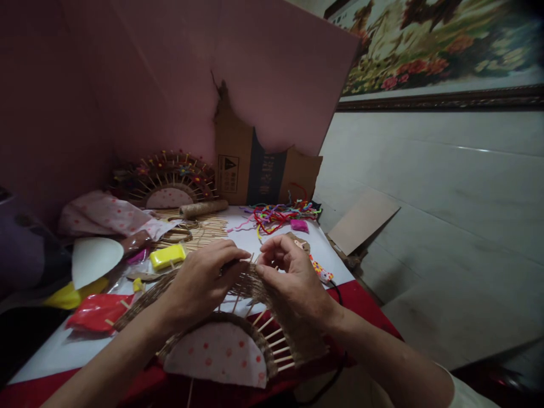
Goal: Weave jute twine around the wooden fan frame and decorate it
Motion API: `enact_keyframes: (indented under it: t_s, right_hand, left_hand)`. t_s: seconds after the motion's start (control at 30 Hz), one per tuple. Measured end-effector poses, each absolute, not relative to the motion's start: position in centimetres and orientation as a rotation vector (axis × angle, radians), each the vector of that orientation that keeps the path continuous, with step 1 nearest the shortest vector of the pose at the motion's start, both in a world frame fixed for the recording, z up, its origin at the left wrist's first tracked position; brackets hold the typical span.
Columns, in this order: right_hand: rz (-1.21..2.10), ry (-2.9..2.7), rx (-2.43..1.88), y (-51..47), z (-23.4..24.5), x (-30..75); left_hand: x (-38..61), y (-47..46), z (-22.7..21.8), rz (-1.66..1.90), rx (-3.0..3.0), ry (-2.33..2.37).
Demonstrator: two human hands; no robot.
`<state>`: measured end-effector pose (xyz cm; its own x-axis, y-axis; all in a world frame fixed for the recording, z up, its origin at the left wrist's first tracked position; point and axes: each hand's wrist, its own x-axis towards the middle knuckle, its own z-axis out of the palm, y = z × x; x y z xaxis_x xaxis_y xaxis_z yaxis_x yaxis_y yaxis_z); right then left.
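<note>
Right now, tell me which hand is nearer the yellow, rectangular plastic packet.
Left. The left hand is just to the right of the packet; the right hand is farther right, past the left hand.

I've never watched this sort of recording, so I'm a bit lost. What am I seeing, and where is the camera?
There is no machine here, just a person's bare hands. The single picture comes from a camera worn on the head, looking forward and down. The left hand and right hand are at the upper part of a brown woven fan with a spotted half-round panel; exactly what the fingertips pinch is too small to tell. On the table lie thin sticks, colourful strands, and yellow and red packets. Behind is a similar, decorated fan.
</note>
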<state>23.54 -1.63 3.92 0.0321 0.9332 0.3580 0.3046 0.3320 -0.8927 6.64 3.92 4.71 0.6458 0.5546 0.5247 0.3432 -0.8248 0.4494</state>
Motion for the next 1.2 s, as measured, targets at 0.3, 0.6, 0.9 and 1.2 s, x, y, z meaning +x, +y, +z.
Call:
enact_keyframes:
  t_s: [0.3,0.6,0.9,1.2]
  right_hand:
    - [0.755,-1.496,-1.203,-1.6,4.0,23.4]
    - [0.882,-1.584,-1.34,-0.9,5.2,23.9]
    - [0.864,-1.619,-1.292,-0.6,5.2,23.6]
    - [0.921,-1.607,-1.258,-0.6,5.0,23.8]
  left_hand:
    - [6.8,3.9,4.7,0.922,2.609,0.8]
    - [6.9,4.0,4.7,0.918,2.589,0.835]
    - [7.0,3.9,4.4,0.964,2.618,0.904]
    - [7.3,3.3,4.6,0.949,2.632,0.955]
